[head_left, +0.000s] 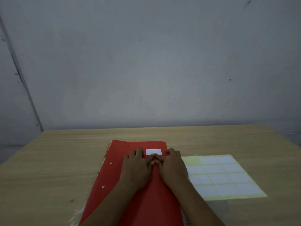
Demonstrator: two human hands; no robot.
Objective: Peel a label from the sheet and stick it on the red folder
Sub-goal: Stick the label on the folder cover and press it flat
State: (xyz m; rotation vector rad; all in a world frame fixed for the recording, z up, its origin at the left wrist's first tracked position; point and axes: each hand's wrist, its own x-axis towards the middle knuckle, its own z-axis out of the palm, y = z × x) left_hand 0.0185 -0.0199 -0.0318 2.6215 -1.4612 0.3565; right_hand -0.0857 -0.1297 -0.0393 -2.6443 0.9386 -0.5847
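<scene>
A red folder lies closed on the wooden table, its long side running away from me. A small white label sits flat near its far end. My left hand and my right hand rest palm-down on the folder side by side, fingers spread, thumbs touching the label's near edge. Neither hand holds anything. The label sheet, pale yellow backing with several white labels, lies flat to the right of the folder, partly hidden by my right forearm.
The wooden table stretches left and far behind the folder. A grey wall stands right behind the table's far edge. White paper edges stick out under the folder's near left side.
</scene>
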